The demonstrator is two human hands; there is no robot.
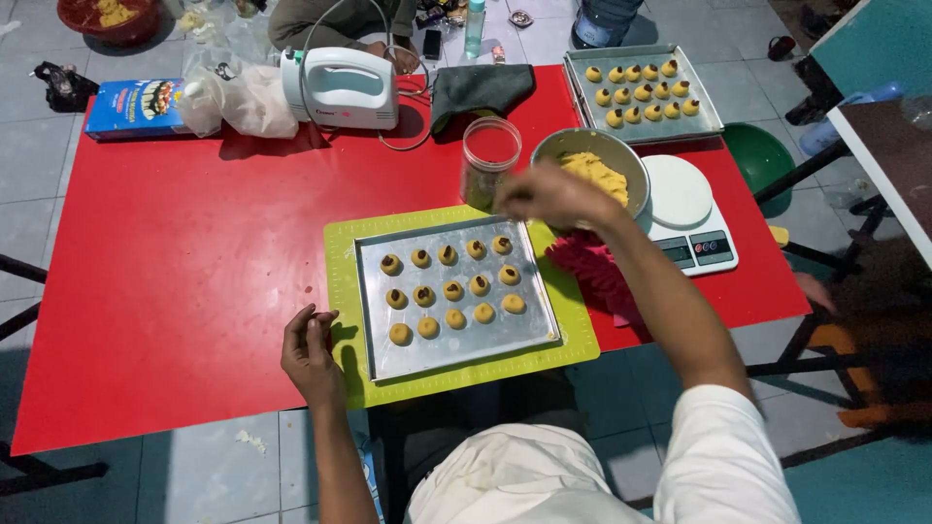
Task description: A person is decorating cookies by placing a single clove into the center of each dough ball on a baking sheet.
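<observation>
Head view: the left hand is rested on the red desk at the edge of the green mat, fingers curled with nothing seen held. The right hand is blurred above the baking tray of dough balls, beside the jar; its grip cannot be told.

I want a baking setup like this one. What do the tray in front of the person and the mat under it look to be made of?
The tray looks like thin bare metal, probably aluminium: dull silver sheen, raised rim. The mat under it seems flexible silicone or plastic: flat, matte, lime green, lying flush on the red table.
</observation>
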